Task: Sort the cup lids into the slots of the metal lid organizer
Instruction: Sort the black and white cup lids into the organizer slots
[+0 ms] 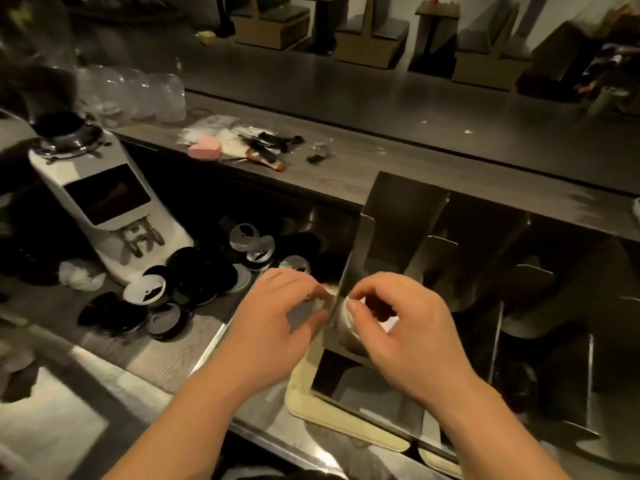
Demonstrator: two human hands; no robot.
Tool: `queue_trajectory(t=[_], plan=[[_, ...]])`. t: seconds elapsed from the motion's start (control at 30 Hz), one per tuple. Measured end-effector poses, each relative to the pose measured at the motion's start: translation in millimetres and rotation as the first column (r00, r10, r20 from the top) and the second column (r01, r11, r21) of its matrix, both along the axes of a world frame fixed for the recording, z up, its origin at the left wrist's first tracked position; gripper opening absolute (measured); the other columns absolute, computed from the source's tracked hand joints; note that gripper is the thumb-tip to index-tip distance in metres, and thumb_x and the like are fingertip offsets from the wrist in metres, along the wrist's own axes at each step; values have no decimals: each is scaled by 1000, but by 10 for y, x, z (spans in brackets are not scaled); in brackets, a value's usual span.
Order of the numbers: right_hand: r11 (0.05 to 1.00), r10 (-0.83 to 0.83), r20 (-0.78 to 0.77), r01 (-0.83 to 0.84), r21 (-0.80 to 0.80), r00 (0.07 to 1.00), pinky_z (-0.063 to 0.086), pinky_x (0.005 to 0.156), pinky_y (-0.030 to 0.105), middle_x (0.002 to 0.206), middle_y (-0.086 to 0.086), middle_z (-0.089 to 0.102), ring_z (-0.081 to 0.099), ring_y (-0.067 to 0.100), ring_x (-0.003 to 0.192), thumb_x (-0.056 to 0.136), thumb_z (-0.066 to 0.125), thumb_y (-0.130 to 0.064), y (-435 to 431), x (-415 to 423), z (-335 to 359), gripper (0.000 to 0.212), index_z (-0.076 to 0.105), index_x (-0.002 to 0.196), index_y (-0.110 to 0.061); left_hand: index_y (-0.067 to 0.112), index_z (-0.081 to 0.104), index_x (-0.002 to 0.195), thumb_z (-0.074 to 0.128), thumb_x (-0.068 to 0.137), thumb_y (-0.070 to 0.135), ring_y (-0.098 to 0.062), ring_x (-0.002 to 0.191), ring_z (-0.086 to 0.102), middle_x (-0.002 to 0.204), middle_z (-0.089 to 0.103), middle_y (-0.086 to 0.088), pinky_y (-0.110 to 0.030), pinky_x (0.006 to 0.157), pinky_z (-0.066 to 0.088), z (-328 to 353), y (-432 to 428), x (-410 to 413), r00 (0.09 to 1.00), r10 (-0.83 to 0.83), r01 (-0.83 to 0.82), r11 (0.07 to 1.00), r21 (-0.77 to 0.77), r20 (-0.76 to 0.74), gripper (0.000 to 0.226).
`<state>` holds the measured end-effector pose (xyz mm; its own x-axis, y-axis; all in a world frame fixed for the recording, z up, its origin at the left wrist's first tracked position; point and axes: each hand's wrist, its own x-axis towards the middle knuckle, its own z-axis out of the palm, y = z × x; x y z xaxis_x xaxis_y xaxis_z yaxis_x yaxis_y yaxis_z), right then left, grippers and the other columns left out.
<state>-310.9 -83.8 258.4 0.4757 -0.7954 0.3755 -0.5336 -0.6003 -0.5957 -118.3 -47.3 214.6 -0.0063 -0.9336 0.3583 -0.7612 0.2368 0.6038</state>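
Head view.

Grey folded sheet-metal lid organizer [408, 209], several open slots, standing on cream mat [304, 405] at counter front.

Right hand [408, 337]: thumb and fingers pinching small stack of clear round plastic lids [344, 323], set in leftmost slot, just inside left wall.

Left hand [273, 323]: fingers curled, tips against outer face of same wall. Grip or mere touch: cannot tell.

Hands close together, wall between.

Loose heap of black and clear cup lids [197, 275] on counter, left of organizer, beside white coffee grinder [104, 216].
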Motion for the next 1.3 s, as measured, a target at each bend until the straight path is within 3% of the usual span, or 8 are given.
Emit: queue_trajectory(t=[0.13, 0.37, 0.5, 0.63, 0.87, 1.03, 1.2, 1.3], plan=[[987, 152, -13, -152, 48, 988, 50, 67, 31, 78, -13, 61, 58, 9, 77, 89, 60, -29, -80, 678, -82, 5, 64, 86, -27, 24, 71, 93, 75, 85, 15, -7, 89, 63, 88, 64, 19, -20, 76, 47, -15, 131, 535, 975, 127, -121, 992, 43, -184, 12], [923, 262, -159, -199, 329, 952, 47, 70, 30, 78, -12, 60, 56, 6, 76, 87, 59, -31, -317, 1809, -795, 3, 61, 85, -30, 31, 64, 81, 72, 81, 27, -6, 78, 60, 78, 62, 16, -32, 70, 49, -969, 231, 1663, 896, 443, -403, 831, 384, -18, 9], [878, 281, -293, -121, 462, 914, 43, 72, 28, 87, -9, 65, 60, 14, 86, 86, 59, -26, -536, 2420, -1505, 7, 64, 92, -28, 28, 63, 102, 68, 82, 37, -23, 97, 60, 101, 60, 5, -33, 79, 48, -1479, 180, 2199, 847, 491, -521, 686, 508, 205, 23], [836, 347, -442, -60, 545, 827, 46, 84, 30, 119, 3, 61, 57, 23, 109, 91, 57, -30, -673, 2918, -1991, 29, 58, 118, -22, 23, 45, 129, 65, 83, 41, -35, 119, 44, 128, 44, -8, -48, 97, 47, -1840, 96, 2541, 828, 474, -544, 545, 638, 301, 53], [928, 305, -610, -86, 362, 732, 36, 108, 45, 150, 6, 31, 28, 31, 137, 86, 62, -23, -973, 3499, -2410, 64, 35, 144, -30, 32, 22, 152, 57, 91, 41, -34, 147, 16, 164, 11, -10, -49, 108, 40, -2383, -127, 2636, 870, 317, -491, 498, 715, 377, 72], [926, 369, -705, -179, 332, 605, 6, 116, 65, 163, 9, 3, -6, 37, 150, 84, 63, -35, -1148, 3778, -2667, 75, 23, 147, -43, 33, 33, 142, 57, 89, 29, -29, 127, 33, 148, 31, -6, -43, 100, 37, -2430, -80, 2602, 838, 282, -537, 575, 617, 467, 58], [939, 334, -742, -143, 311, 582, 3, 113, 73, 161, 5, 16, -2, 39, 149, 77, 76, -35, -1171, 3869, -2774, 79, 24, 136, -42, 32, 30, 142, 65, 87, 33, -36, 145, 8, 162, 4, -12, -45, 111, 28, -2472, -14, 2733, 856, 248, -504, 595, 626, 453, 65], [962, 272, -793, -140, 234, 544, 2, 115, 68, 152, 10, 28, 9, 35, 145, 74, 74, -37, -1082, 3848, -2759, 78, 23, 133, -36, 31, 31, 140, 68, 84, 42, -33, 140, 25, 157, 28, -6, -44, 107, 31, -2496, -67, 2771, 866, 209, -478, 614, 628, 455, 68]])
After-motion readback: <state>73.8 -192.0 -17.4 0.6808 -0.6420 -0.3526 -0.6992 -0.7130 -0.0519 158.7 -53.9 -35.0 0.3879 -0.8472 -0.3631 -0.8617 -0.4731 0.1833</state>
